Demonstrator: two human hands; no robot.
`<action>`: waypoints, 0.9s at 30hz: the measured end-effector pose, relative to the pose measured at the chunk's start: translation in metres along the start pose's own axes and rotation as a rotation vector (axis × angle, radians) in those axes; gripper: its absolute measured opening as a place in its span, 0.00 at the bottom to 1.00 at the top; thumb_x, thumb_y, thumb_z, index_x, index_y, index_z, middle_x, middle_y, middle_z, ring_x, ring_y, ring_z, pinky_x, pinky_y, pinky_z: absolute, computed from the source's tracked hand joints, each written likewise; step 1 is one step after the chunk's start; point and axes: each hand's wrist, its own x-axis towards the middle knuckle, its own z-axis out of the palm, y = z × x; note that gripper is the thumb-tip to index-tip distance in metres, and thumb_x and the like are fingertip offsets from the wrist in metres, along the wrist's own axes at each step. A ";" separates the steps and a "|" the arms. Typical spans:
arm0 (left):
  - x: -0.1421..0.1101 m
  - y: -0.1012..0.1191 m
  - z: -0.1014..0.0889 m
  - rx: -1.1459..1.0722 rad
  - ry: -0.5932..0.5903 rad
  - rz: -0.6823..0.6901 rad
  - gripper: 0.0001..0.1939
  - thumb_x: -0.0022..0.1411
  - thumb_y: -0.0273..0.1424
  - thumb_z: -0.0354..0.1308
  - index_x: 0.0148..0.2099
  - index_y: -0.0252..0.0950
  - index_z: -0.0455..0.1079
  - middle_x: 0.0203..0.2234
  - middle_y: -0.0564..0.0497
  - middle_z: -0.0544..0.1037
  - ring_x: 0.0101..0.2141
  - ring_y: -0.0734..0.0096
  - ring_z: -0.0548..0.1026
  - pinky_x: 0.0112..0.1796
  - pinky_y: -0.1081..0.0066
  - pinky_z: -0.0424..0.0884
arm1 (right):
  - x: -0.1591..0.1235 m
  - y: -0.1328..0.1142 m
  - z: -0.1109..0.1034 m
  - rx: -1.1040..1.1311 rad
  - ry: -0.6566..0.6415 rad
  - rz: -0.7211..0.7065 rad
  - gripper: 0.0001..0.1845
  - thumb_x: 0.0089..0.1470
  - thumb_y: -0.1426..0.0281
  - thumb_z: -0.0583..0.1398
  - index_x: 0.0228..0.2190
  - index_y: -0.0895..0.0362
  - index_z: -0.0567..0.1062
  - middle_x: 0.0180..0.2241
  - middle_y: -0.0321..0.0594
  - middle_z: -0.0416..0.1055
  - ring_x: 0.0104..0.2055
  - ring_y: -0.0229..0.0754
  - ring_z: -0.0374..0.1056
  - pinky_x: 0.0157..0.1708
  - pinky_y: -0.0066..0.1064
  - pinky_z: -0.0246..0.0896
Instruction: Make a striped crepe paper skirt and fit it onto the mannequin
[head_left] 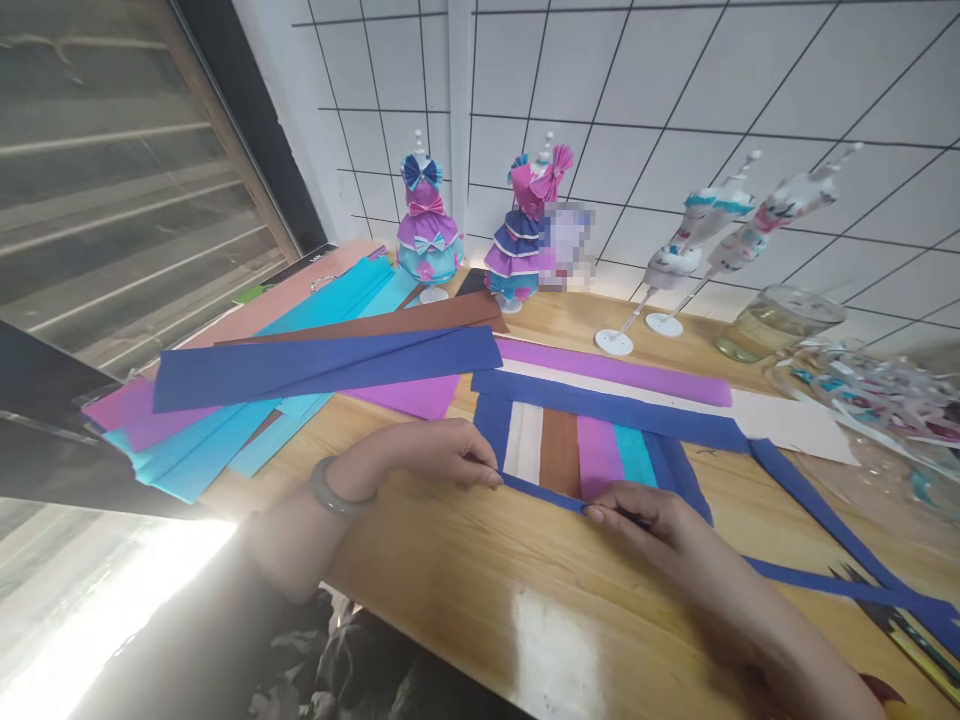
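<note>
Between my two hands a narrow dark blue strip (541, 490), crepe paper by its look, is stretched just above the table's near side. My left hand (457, 455), with a bangle (337, 490) at the wrist, pinches its left end. My right hand (649, 515) pinches the strip further right, and its blue length reappears beyond the forearm. Right behind the strip lie side-by-side bands of blue, white, brown (559, 450), purple (598, 448) and turquoise. Along their far edge runs a long blue band (607, 405), with white and purple strips behind it.
Folded coloured sheets (322, 370) are piled at the left. Two dressed miniature dress forms (429, 225) stand at the back, with two white ones (675, 265) to their right. A glass jar (780, 320), a heap of trimmings (885, 400) and pointed tools (892, 620) are at the right.
</note>
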 end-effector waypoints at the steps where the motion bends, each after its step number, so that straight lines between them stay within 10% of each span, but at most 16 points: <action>1: -0.001 -0.001 -0.002 -0.013 -0.016 -0.021 0.16 0.61 0.40 0.51 0.28 0.34 0.70 0.21 0.53 0.72 0.24 0.76 0.69 0.26 0.76 0.62 | -0.001 0.002 0.000 0.017 -0.016 0.020 0.20 0.59 0.57 0.50 0.22 0.55 0.67 0.24 0.34 0.63 0.26 0.36 0.59 0.22 0.26 0.55; 7: -0.005 -0.003 -0.009 -0.072 -0.043 -0.043 0.20 0.61 0.42 0.49 0.23 0.34 0.67 0.17 0.53 0.71 0.21 0.78 0.65 0.26 0.75 0.61 | -0.004 0.015 -0.008 0.121 -0.096 0.153 0.21 0.57 0.53 0.50 0.23 0.56 0.66 0.21 0.32 0.60 0.23 0.34 0.55 0.20 0.25 0.51; 13: -0.007 -0.008 -0.014 -0.289 -0.038 -0.139 0.18 0.60 0.42 0.53 0.48 0.38 0.66 0.19 0.56 0.71 0.21 0.77 0.67 0.23 0.77 0.58 | -0.006 0.030 -0.024 0.156 -0.104 0.175 0.22 0.54 0.52 0.53 0.22 0.57 0.68 0.20 0.32 0.58 0.23 0.34 0.53 0.21 0.26 0.49; 27: -0.010 -0.008 -0.020 -0.381 0.058 -0.148 0.15 0.58 0.42 0.55 0.31 0.33 0.67 0.22 0.53 0.74 0.20 0.81 0.65 0.24 0.77 0.62 | -0.018 0.055 -0.055 0.269 -0.057 0.279 0.17 0.51 0.53 0.56 0.28 0.53 0.74 0.18 0.31 0.57 0.19 0.34 0.51 0.18 0.28 0.48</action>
